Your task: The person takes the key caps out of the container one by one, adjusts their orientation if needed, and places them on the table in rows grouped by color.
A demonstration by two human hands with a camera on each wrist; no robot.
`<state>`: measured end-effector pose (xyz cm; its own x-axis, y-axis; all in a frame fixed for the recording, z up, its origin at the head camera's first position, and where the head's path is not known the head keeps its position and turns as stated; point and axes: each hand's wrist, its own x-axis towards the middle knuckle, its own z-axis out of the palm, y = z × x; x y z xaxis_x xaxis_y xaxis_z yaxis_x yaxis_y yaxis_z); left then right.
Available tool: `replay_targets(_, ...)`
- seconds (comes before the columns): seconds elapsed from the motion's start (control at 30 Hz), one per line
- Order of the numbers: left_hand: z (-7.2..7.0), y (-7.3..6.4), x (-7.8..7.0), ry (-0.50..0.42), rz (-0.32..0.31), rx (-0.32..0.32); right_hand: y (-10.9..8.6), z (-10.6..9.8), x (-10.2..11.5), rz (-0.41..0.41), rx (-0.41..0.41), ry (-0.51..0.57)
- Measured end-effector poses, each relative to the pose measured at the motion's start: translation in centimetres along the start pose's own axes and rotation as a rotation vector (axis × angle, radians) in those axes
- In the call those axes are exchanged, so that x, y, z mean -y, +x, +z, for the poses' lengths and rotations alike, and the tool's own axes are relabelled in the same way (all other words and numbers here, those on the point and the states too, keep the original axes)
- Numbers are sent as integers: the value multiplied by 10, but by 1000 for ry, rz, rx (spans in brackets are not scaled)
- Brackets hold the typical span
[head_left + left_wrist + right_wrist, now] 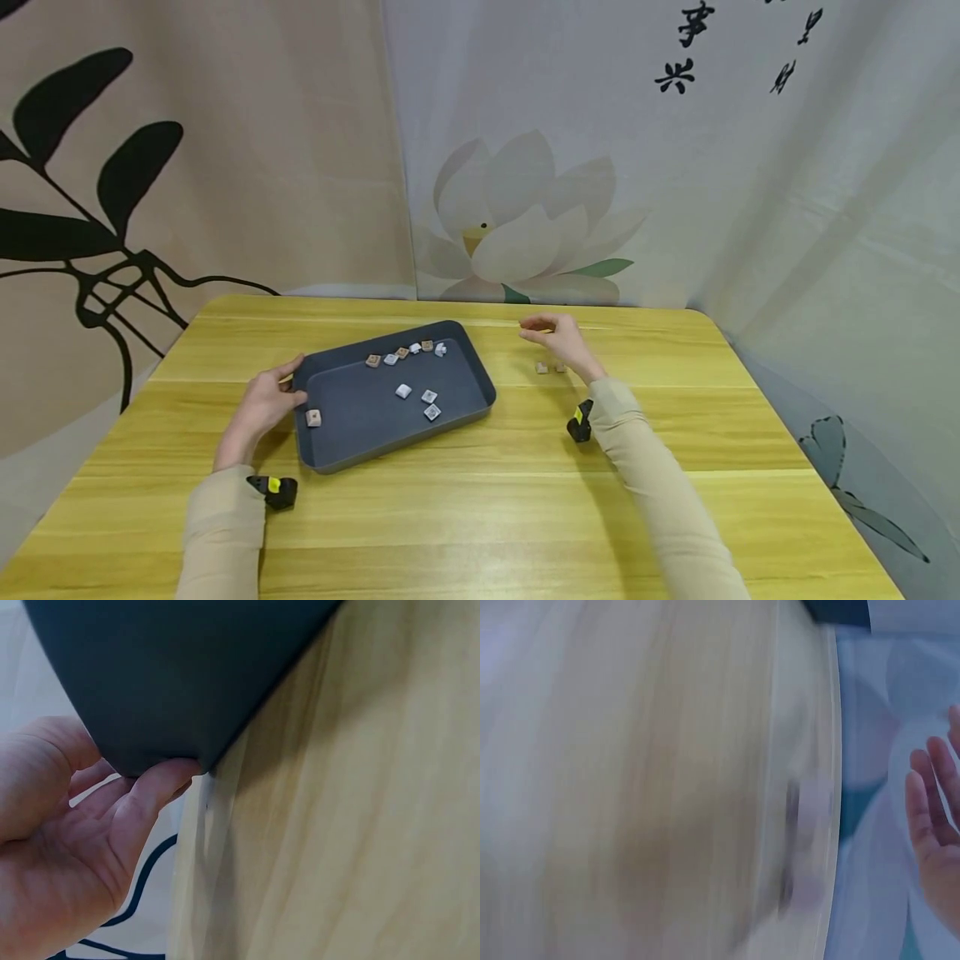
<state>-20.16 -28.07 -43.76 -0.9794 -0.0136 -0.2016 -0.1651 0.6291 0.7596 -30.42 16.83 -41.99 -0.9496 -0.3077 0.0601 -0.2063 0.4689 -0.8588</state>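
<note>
A dark grey rectangular tray [360,433] lies at an angle on the table, with several small white and light-brown cubes in it. My left hand [264,407] grips the tray's left end, thumb and fingers at its edge. In the left wrist view, that hand [82,832] pinches a corner of the tray [172,682]. To the right of the tray, my right hand [561,340] is over the table with nothing visible in it. Two small cubes [542,367] lie just below it. The right wrist view shows its fingers [922,795] fairly straight.
One brown cube [313,418] sits by the tray's left wall, near the left hand. Along the far wall is a row including a white cube [392,360]. The wooden table [480,517] reaches back to a printed curtain [300,167].
</note>
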Motion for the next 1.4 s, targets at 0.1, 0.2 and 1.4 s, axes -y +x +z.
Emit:
replay_targets(0.1, 0, 0, 0, -4, -2, 6, 9, 21, 16, -32, 17, 37)
replay_targets(0.2, 0, 1, -1, -1, -9, 6, 19, 43, 30, -58, 40, 44)
replay_targets(1.4, 0, 1, 1, -9, 8, -10, 47, 141, 51, -245, 44, -590)
